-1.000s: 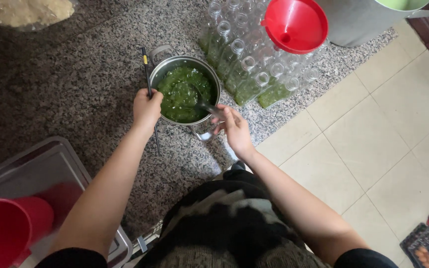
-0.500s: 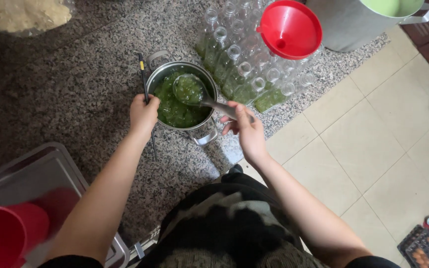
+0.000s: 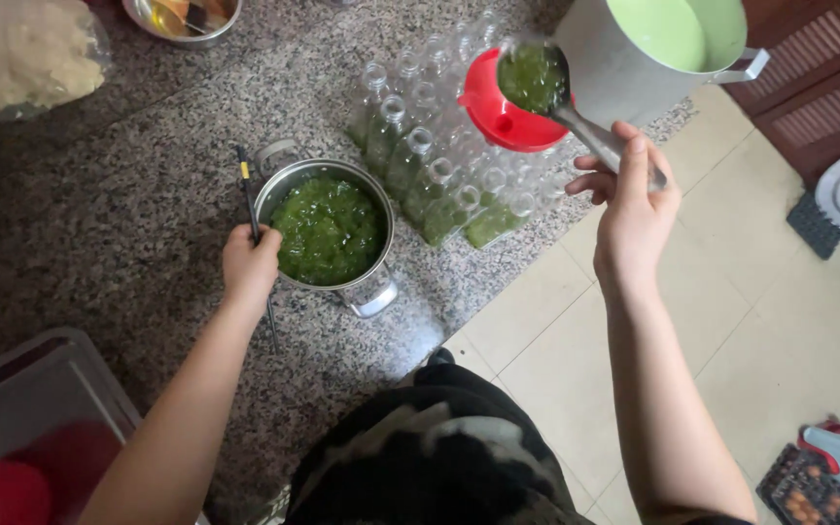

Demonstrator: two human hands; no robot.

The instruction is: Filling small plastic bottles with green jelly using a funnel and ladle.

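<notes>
The right hand [image 3: 634,209] is closed around the handle of a metal ladle [image 3: 546,87], whose bowl is full of green jelly-like mix and hangs directly over a red funnel [image 3: 498,112]. The funnel sits in the neck of one of the clear bottles [image 3: 420,165] packed together on the table [image 3: 99,224], at about 1 o'clock from the pot [image 3: 328,228]. The left hand [image 3: 250,267] is curled over the pot's rim at its 9 o'clock side, steadying it; the pot is well filled with the same green mix. A dark stick [image 3: 250,204] lies on the table just beside that hand, partly under it.

The step in hand looks like the transfer: a scoop has been carried from pot to funnel and is poised to be emptied. The next move, as I judge it, calls for a slow tilt of the ladle, keeping its lip inside the funnel's rim so nothing spills onto neighbouring bottles. A few bottles at the near edge already show green inside; most appear empty. A large grey jug [image 3: 653,49] stands at 12 o'clock, beyond the funnel.
</notes>
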